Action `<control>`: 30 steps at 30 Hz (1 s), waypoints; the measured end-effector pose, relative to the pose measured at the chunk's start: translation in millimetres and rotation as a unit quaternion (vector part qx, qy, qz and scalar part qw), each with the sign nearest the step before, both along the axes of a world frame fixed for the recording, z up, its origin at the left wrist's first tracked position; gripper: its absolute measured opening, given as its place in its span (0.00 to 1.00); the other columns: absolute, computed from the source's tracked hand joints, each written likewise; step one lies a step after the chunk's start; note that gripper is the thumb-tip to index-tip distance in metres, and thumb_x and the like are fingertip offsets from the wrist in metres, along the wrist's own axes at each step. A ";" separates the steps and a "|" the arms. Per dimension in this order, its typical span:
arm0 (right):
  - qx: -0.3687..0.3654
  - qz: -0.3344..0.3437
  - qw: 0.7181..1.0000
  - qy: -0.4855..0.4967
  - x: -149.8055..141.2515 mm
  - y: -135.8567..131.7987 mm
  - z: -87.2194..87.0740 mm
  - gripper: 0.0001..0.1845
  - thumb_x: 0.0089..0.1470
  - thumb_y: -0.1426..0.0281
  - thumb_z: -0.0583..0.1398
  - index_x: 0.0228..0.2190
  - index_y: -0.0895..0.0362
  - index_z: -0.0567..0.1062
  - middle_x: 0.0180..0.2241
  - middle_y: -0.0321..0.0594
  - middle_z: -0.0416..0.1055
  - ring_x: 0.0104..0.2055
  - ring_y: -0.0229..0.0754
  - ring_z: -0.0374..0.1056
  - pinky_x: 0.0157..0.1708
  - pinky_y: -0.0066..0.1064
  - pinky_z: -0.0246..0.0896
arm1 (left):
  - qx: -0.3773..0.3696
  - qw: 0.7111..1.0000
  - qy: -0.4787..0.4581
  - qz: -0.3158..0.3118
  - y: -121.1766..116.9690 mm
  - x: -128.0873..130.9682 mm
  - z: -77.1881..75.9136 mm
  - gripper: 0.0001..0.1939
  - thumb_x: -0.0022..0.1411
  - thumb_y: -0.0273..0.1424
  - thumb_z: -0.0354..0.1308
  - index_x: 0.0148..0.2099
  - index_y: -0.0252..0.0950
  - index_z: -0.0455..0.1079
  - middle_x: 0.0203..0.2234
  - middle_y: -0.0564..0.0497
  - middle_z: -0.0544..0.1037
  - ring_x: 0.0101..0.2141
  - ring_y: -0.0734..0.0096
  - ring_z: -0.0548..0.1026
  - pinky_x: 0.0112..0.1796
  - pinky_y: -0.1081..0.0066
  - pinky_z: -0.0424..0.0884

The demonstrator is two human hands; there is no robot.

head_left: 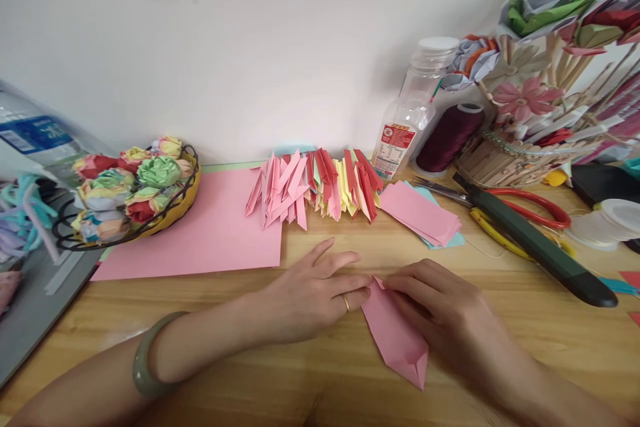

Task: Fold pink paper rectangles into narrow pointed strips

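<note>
A folded pink paper piece (395, 340) lies on the wooden table (300, 373) in front of me. My left hand (315, 290), with a ring and a green bangle on the wrist, lies flat with fingers stretched out, fingertips touching the paper's upper left edge. My right hand (440, 307) presses down on the paper's top right part with fingers bent over it. Behind the hands stands a row of folded pink, red and yellow paper pieces (313, 188).
A large pink sheet (210, 230) lies at left, beside a wire basket of paper roses (130, 193). A stack of pink sheets (420, 213), scissors (525, 210), a dark cutter (545, 250), a plastic bottle (413, 113), a thread spool (450, 137) and paper flowers (530, 97) fill the right.
</note>
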State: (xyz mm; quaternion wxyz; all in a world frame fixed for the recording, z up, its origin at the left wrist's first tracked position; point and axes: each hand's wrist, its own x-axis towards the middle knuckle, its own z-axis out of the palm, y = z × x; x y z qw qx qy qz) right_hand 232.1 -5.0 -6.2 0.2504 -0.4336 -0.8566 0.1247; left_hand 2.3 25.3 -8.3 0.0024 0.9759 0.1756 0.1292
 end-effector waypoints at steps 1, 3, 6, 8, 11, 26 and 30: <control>0.009 0.011 1.000 -0.002 1.2 -0.1 -1.4 0.10 0.58 0.75 0.52 0.34 0.58 0.73 0.31 0.42 0.71 0.32 0.41 0.66 0.29 0.32 0.63 | 0.003 1.000 0.004 0.001 0.1 -0.3 0.3 0.17 0.66 0.21 0.42 0.53 0.34 0.65 0.51 0.52 0.71 0.54 0.57 0.58 0.55 0.48 0.55; 0.025 0.030 0.999 -0.008 3.3 -0.4 -2.9 0.10 0.58 0.76 0.52 0.36 0.59 0.73 0.31 0.42 0.70 0.32 0.40 0.65 0.28 0.32 0.62 | 0.014 1.000 0.009 0.003 0.1 -0.6 1.1 0.17 0.67 0.21 0.41 0.54 0.34 0.64 0.51 0.52 0.70 0.55 0.57 0.58 0.56 0.49 0.53; 0.056 0.057 0.996 -0.036 4.5 -1.2 -0.6 0.12 0.60 0.76 0.50 0.36 0.60 0.73 0.31 0.44 0.70 0.32 0.41 0.63 0.28 0.33 0.61 | 0.035 0.999 0.021 -0.002 -0.3 -0.6 2.7 0.18 0.67 0.22 0.40 0.55 0.34 0.63 0.53 0.52 0.68 0.56 0.56 0.56 0.57 0.49 0.50; 0.078 0.075 0.992 -0.057 3.7 -1.7 3.0 0.14 0.61 0.76 0.47 0.36 0.62 0.73 0.30 0.45 0.70 0.32 0.43 0.63 0.27 0.34 0.61 | 0.041 0.999 0.032 -0.003 -0.7 -0.1 3.5 0.19 0.67 0.21 0.39 0.56 0.34 0.62 0.55 0.53 0.66 0.57 0.57 0.54 0.57 0.49 0.48; 0.095 0.089 0.989 -0.075 2.2 -1.9 6.8 0.16 0.62 0.75 0.46 0.36 0.63 0.73 0.30 0.46 0.70 0.32 0.44 0.63 0.27 0.35 0.62 | 0.041 0.998 0.037 0.000 -1.3 0.7 3.6 0.19 0.67 0.21 0.39 0.56 0.34 0.62 0.55 0.54 0.67 0.58 0.58 0.54 0.58 0.49 0.46; 0.151 0.116 0.974 -0.121 2.8 -2.0 10.2 0.20 0.62 0.76 0.43 0.35 0.64 0.74 0.29 0.45 0.70 0.32 0.42 0.63 0.30 0.35 0.64 | 0.072 0.997 0.041 -0.007 -3.2 0.9 6.9 0.18 0.68 0.23 0.40 0.58 0.33 0.60 0.53 0.50 0.69 0.58 0.60 0.55 0.56 0.49 0.51; 0.143 0.129 0.974 -0.117 2.8 -1.6 11.3 0.21 0.63 0.76 0.42 0.34 0.63 0.74 0.28 0.44 0.70 0.32 0.42 0.63 0.29 0.34 0.64 | 0.067 0.997 0.047 -0.004 -3.9 1.4 8.1 0.18 0.69 0.24 0.38 0.57 0.32 0.60 0.52 0.50 0.70 0.57 0.59 0.56 0.55 0.48 0.54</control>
